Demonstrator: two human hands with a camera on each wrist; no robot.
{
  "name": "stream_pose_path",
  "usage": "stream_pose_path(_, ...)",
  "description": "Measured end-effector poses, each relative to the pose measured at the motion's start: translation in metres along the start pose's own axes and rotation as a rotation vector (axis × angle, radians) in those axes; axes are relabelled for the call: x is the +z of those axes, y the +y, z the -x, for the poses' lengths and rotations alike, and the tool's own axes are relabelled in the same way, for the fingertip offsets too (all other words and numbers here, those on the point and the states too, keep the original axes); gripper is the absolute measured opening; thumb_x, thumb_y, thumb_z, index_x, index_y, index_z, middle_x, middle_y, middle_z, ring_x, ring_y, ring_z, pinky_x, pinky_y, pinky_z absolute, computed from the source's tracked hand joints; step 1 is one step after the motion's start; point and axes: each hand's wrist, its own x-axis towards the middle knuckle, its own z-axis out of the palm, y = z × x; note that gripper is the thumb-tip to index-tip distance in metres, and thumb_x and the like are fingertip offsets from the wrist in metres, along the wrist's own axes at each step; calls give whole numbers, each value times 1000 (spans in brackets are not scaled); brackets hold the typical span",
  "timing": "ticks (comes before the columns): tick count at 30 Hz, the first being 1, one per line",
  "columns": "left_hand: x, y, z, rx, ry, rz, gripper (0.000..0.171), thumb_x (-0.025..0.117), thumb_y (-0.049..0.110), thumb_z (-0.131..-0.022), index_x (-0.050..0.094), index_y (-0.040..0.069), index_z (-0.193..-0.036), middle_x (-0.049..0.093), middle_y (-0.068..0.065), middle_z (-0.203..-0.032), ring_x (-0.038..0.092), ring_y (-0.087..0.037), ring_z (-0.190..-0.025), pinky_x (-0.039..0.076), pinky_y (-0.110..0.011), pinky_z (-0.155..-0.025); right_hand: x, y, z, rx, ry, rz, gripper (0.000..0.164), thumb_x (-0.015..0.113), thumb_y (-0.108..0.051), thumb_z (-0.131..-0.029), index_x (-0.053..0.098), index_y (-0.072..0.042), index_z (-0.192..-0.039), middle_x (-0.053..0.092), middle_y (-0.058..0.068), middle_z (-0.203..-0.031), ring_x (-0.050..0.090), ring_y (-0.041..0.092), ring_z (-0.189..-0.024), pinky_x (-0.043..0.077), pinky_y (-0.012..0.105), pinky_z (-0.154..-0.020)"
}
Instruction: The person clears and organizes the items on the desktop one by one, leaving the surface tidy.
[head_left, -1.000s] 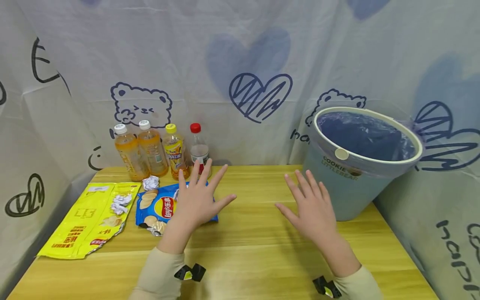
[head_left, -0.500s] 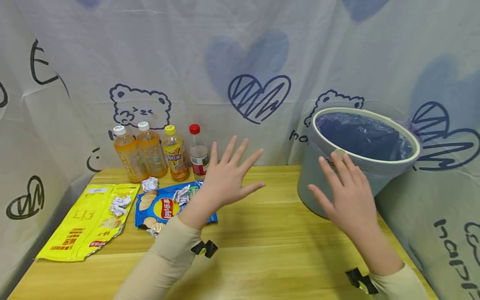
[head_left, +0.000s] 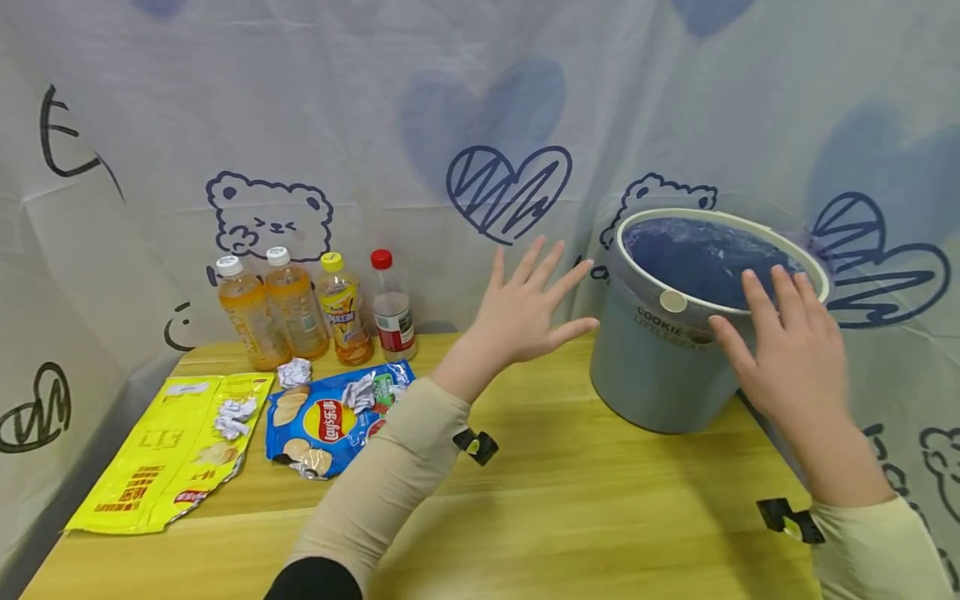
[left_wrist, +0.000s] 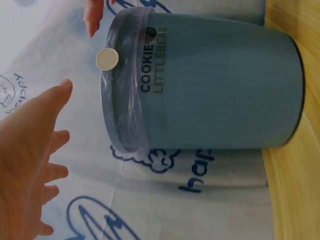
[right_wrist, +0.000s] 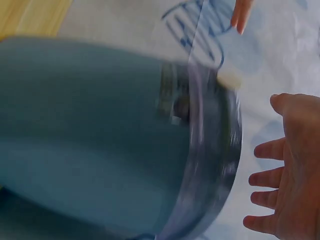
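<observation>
A blue-grey trash bin [head_left: 660,383] with a pale rim and a purple plastic liner stands at the right of the table. My left hand [head_left: 517,312], fingers spread and straight, hovers left of the bin and holds nothing. Over the bin's front right side in the head view is my right hand [head_left: 795,367], its fingers extended and spread. The right wrist view shows that hand [right_wrist: 295,175] apart from the rim, with nothing in it. In the left wrist view the bin [left_wrist: 215,85] appears sideways, apart from my left hand [left_wrist: 30,145].
Several drink bottles [head_left: 393,321] stand at the back left. A blue chip bag [head_left: 330,425] and a yellow snack bag [head_left: 150,458] lie in front of them. Crumpled paper balls [head_left: 294,372] rest on and near the bags. A printed curtain [head_left: 495,100] hangs behind the table.
Both hands have moved right and somewhat upward, toward the bin; the left has left the space over the chip bag. Bottles, bags and paper balls stay put on the table.
</observation>
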Motion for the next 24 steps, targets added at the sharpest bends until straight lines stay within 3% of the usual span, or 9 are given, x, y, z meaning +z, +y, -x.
stream_pose_path(3,0,9,-18,-3,-10,37,75,24,76,-91,0,43,-154,0,1,-166,-9,-23,-154,-5,-63,-118,-4,19,-8,47,-48,6,73,26,-56,-102,11,-9,-157,5,26,-161,-1,44,-150,9,66,-115)
stream_pose_path(12,7,32,-60,-33,-65,70,74,18,79,-89,-8,47,-152,-4,7,-166,-12,-18,-153,-5,-61,-119,2,63,-21,98,-134,-9,80,19,-59,-101,7,-2,-155,1,33,-158,-4,50,-147,10,70,-111)
stream_pose_path(18,12,42,-74,-21,-80,104,72,17,77,-91,-5,46,-153,-4,8,-166,-10,-18,-153,-3,-60,-120,4,77,-28,106,-159,-38,83,16,-60,-101,8,4,-153,4,37,-156,-2,52,-146,11,71,-109)
stream_pose_path(24,18,44,-79,-25,-88,124,69,15,76,-92,-2,47,-152,-2,10,-165,-11,-17,-153,-3,-59,-120,0,84,-37,100,-201,-48,86,15,-59,-101,6,10,-151,5,39,-154,1,54,-145,13,72,-108)
